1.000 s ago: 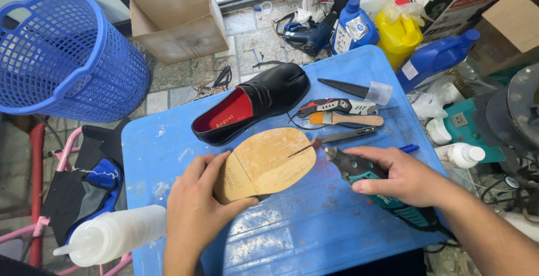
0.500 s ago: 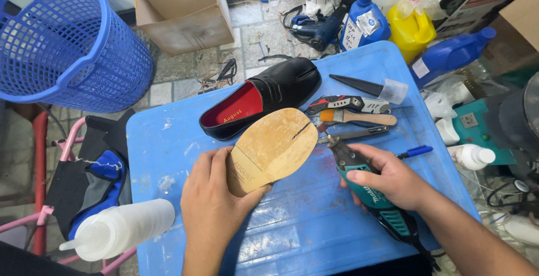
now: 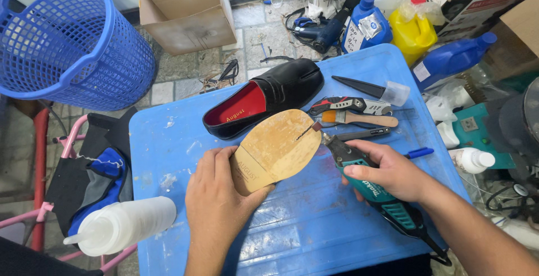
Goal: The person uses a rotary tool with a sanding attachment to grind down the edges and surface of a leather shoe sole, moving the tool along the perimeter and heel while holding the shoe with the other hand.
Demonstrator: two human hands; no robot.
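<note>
My left hand [image 3: 216,197] grips the heel end of a shoe turned upside down, its tan leather sole [image 3: 279,148] facing up on the blue plastic table [image 3: 314,225]. My right hand [image 3: 390,169] holds a teal and black rotary tool [image 3: 373,189] whose thin bit touches the sole near the toe end. A second black shoe [image 3: 269,96] with a red lining lies on the table just behind the sole.
A brush [image 3: 359,119], a folding knife [image 3: 348,105], pliers and a blue pen [image 3: 418,153] lie behind the tool. A white squeeze bottle [image 3: 123,225] sits at the left. A blue basket [image 3: 67,40], a cardboard box [image 3: 185,12] and several bottles stand on the floor.
The view has shifted slightly. The upturned shoe has tilted a little under my left hand, and the rotary tool's bit has stayed against the sole near the toe.
</note>
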